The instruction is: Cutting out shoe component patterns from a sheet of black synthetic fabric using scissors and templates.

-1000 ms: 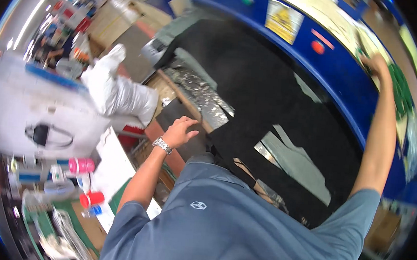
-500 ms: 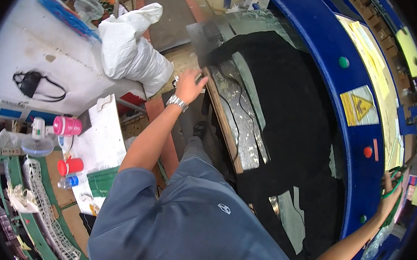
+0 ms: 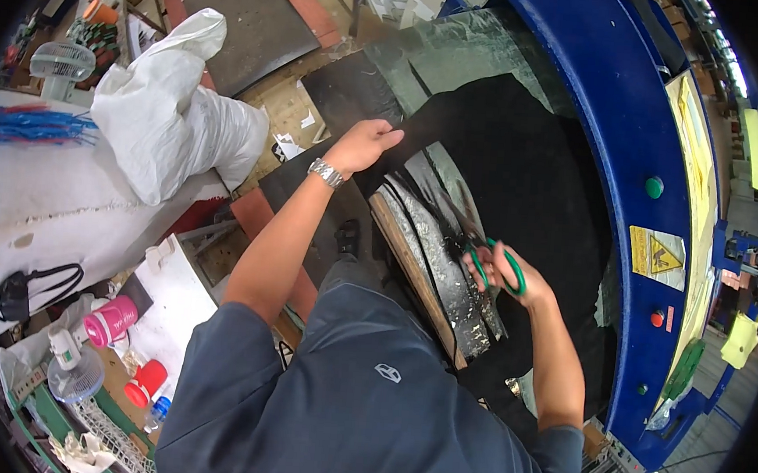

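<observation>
A large sheet of black material [image 3: 532,177] lies over the worktop of a blue machine, with cut-out gaps along its near left side. At its far left corner, my left hand [image 3: 366,146] has thumb and fingers pinched on the material's edge. My right hand [image 3: 517,277] grips green-handled scissors [image 3: 516,281] over the gap in the sheet. The dark blades point up and to the left, toward strips of the black material; whether they touch it I cannot tell. Beneath shows a scuffed silvery surface [image 3: 422,244] edged by a wooden strip [image 3: 416,279].
The blue machine beam [image 3: 608,165] curves along the right, bearing a green button [image 3: 654,187], a red button [image 3: 657,319] and a yellow warning sign [image 3: 657,254]. A stuffed white sack [image 3: 173,108] stands at left, near a white table [image 3: 178,280] with a red mug [image 3: 146,382].
My right hand has come from the machine's right side to above the sheet, bringing the scissors. My left hand has closed on the sheet's edge. The view has shifted.
</observation>
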Tool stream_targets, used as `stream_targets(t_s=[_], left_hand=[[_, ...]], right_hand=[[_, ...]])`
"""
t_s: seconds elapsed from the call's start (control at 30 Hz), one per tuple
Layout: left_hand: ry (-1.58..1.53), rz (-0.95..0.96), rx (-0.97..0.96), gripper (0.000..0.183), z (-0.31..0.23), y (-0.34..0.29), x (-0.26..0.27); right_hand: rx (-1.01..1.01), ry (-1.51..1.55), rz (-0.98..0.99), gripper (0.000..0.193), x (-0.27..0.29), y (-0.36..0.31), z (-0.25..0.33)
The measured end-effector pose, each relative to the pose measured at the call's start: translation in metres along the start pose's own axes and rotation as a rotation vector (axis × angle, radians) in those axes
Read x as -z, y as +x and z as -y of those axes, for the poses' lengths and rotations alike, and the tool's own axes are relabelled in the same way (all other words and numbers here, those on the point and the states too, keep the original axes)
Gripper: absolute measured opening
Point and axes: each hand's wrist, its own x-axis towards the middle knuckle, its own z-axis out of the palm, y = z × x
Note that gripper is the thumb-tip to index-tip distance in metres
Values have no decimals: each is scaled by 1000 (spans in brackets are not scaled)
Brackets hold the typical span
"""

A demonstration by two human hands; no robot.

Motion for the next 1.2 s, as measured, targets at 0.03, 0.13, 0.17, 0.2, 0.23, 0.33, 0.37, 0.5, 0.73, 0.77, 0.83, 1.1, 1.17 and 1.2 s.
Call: stream_targets(t_s=[0.03,0.13,0.17,0.2,0.23,0.33,0.37,0.5,0.73,0.77,0.83,1.1,1.17,1.2], left_hand=[[-1,5,3,39,4,-1,3],[-207,51,-4,33,5,3,6],[-229,51,3,33,3,1,6],[-233,53,1,33,1,-1,6],[-234,53,8,33,-1,-2,7],[-251,49,19,35,-6,-3,5],[-243,57,37,36,-7,-3,6],[-358,96,69,32,-12,-4,10],[-31,86,-38,40,-61,-7,-6],[7,117,-14,37,-55,-9,-1],[-136,77,67,30,-46,-18,1],[-42,123,94,35,-52,-19,4],[11,130,70,33,-63,-25,1],[5,137,95,33,-69,-26,0]], right_hand=[[-46,-81,61,89,0,23,18],[-171,50,81,98,9,80,51],[-167,54,55,96,11,91,66],[-173,39,67,97,14,100,79],[-183,30,87,98,17,108,87],[-207,-46,87,102,24,122,98],[-202,-43,87,102,27,125,99],[-178,115,160,101,34,119,86],[-104,115,118,101,34,88,72],[-67,127,138,100,30,85,78],[-67,168,176,101,27,88,87],[-85,122,268,109,36,124,83],[-46,171,288,103,35,123,81],[-23,154,244,99,36,123,80]])
